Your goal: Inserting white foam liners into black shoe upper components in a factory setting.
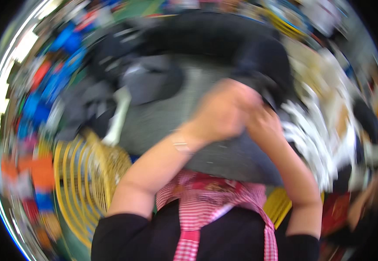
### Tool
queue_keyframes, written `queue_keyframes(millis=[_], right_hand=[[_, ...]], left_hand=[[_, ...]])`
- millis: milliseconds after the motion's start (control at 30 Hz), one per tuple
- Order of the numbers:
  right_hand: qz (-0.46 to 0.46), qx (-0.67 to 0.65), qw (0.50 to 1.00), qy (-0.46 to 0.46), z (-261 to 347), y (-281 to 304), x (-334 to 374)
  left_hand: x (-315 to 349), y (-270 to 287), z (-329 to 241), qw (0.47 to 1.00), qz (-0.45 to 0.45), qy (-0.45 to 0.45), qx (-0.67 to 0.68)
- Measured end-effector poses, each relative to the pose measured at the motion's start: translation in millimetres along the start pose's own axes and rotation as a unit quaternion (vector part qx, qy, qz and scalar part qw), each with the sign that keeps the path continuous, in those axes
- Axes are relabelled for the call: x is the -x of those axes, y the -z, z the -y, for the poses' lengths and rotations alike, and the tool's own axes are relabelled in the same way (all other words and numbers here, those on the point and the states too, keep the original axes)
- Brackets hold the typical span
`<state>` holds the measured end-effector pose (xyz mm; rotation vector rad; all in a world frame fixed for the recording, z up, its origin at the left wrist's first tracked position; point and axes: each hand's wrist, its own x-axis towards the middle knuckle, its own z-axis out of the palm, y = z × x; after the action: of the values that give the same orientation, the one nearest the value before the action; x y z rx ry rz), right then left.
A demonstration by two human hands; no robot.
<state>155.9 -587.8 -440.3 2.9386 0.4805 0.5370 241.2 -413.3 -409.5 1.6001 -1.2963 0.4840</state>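
My left hand (223, 111) and my right hand (263, 124) meet over the right part of a dark grey work surface (154, 124). Both look closed, with fingers bent close together, though motion smears them. Dark cloth (265, 87) lies right at the fingertips; whether it is gripped or only behind them, I cannot make out. A folded dark grey fabric piece (152, 80) rests on the surface to the left of my hands. Beyond them, a long black padded or bunched cloth (197, 35) curves along the far side.
More dark cloth (89, 102) is heaped at the left, above a yellow slatted basket (73, 187). White strips or gloves (313, 139) hang in a pile close on the right. Another person's arm (363, 202) shows at the right edge. Blue bundles (62, 82) stand far left.
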Motion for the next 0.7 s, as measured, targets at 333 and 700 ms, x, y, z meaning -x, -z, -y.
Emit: queue_keyframes(millis=[333,700], right_hand=[[0.144,-0.249,0.956,-0.056,22.3,18.8,11.0],[0.071,-0.256,0.962,-0.062,19.3,8.1,8.0]], left_hand=[[58.6,-22.8,15.4,0.922,0.316,0.119,-0.190],[54.0,-12.3,4.3,0.947,0.271,0.136,-0.108]])
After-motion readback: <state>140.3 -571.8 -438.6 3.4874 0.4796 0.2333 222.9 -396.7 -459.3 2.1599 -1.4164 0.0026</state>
